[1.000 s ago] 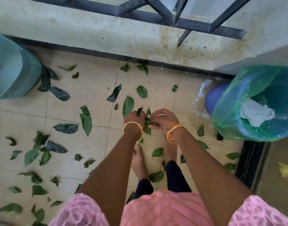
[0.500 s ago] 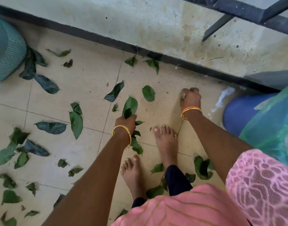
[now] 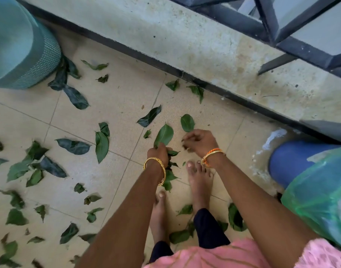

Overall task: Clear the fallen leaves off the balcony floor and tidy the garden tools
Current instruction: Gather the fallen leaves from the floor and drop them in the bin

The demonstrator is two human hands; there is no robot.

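Green fallen leaves [image 3: 102, 144] lie scattered over the beige tiled balcony floor [image 3: 111, 105], thickest at the left. My left hand [image 3: 158, 155] grips a bunch of gathered leaves [image 3: 163, 135], one big leaf sticking up past the knuckles and more hanging below the wrist. Just to its right, my right hand [image 3: 200, 141] has its fingers curled and pinches a small dark leaf [image 3: 185, 147]. A single leaf [image 3: 187, 122] lies on the tile right beyond that hand. No garden tools are visible.
A teal woven pot [image 3: 20, 55] stands at the far left. A blue bin [image 3: 289, 161] lined with a green plastic bag [image 3: 320, 194] is at the right. The stained parapet wall [image 3: 185, 45] and dark railing [image 3: 281, 26] close the far side. My bare feet [image 3: 199, 176] stand among the leaves.
My right hand reached out to the right, took a small leaf off the floor and came back beside my left hand. The left hand kept its bunch. The view tilted further down.
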